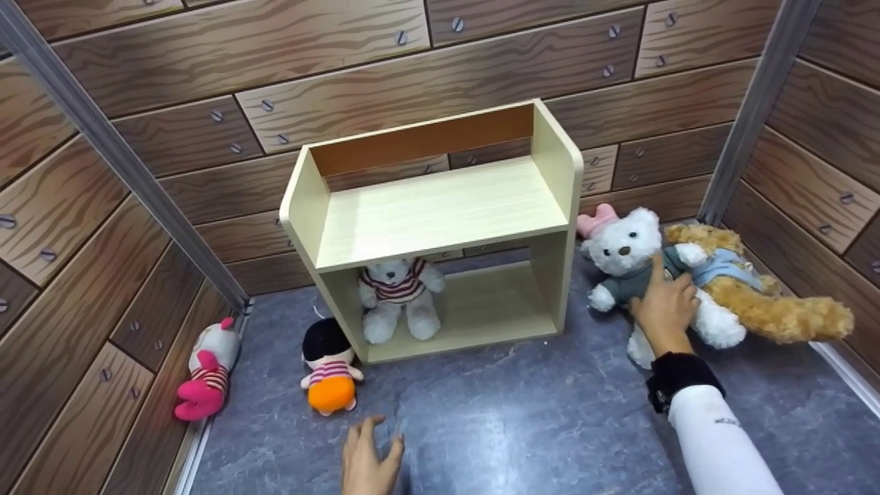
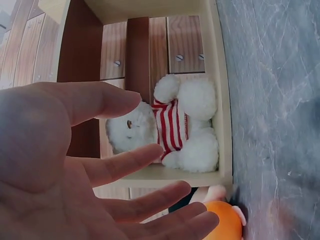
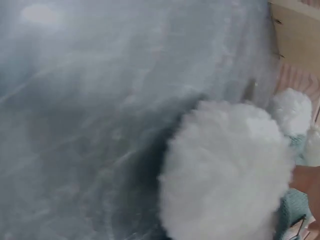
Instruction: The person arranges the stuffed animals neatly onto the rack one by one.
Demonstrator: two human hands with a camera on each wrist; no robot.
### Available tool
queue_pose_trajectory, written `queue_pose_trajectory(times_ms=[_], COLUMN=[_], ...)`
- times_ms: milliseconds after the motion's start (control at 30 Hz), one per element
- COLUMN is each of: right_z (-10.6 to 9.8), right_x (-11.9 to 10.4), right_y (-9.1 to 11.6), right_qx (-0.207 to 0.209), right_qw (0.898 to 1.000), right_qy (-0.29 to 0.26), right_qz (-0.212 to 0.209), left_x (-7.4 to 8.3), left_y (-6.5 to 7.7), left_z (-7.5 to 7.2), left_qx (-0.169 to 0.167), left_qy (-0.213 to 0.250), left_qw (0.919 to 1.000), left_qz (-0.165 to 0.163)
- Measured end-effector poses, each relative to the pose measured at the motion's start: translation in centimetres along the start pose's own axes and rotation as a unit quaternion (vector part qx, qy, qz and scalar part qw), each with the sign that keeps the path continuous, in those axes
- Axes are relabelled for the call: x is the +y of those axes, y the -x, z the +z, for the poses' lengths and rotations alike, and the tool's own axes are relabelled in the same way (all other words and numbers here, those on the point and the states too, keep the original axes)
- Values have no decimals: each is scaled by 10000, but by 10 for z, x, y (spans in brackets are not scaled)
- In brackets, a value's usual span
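Observation:
At the right in the head view, my right hand (image 1: pixel 665 306) grips the front of a white teddy bear (image 1: pixel 625 247) with a pink bow and a dark green sweater. One white foot (image 3: pixel 227 172) of this bear fills much of the right wrist view, where only a bit of the hand shows. My left hand (image 1: pixel 371 457) holds nothing, its fingers spread and slightly bent, low in front of the shelf (image 1: pixel 440 206). Inside the shelf's lower compartment, a white bear in a red-striped shirt (image 2: pixel 170 125) sits at the left side.
A black-haired doll with orange bottoms (image 1: pixel 331 392) lies beside the shelf's left front corner. Against the left wall leans a pink and grey plush toy (image 1: pixel 210 371). A brown plush (image 1: pixel 784 313) with blue cloth lies behind the white bear, near the right wall.

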State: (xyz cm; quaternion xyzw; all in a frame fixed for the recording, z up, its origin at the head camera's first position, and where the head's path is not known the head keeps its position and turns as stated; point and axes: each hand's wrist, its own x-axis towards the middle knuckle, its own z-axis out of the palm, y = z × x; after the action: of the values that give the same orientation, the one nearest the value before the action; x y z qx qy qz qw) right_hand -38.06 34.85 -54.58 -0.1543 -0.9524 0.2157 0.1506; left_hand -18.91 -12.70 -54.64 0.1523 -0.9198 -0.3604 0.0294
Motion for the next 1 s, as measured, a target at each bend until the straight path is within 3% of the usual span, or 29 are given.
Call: queue_pose_trajectory(times_ms=[267,433,633,1000], right_z=[-20,-21,-14,3], right_x=[7,11,14,26], right_y=[-20,-24,-19,1], right_qx=[-1062,-1327,-1139,-433], right_qw=[9919,9872,9897,9950], right_qy=[104,119,-223,-519], right_qz=[683,881,841,740], left_x=[-1,-3,-5,-14], left_y=[8,11,12,16], left_z=[8,13,19,33], left_qx=[250,170,83,-478], left_qy=[295,311,280,-30], left_qw=[9989,9988,9986,9977], left_qz=[270,332,450,485])
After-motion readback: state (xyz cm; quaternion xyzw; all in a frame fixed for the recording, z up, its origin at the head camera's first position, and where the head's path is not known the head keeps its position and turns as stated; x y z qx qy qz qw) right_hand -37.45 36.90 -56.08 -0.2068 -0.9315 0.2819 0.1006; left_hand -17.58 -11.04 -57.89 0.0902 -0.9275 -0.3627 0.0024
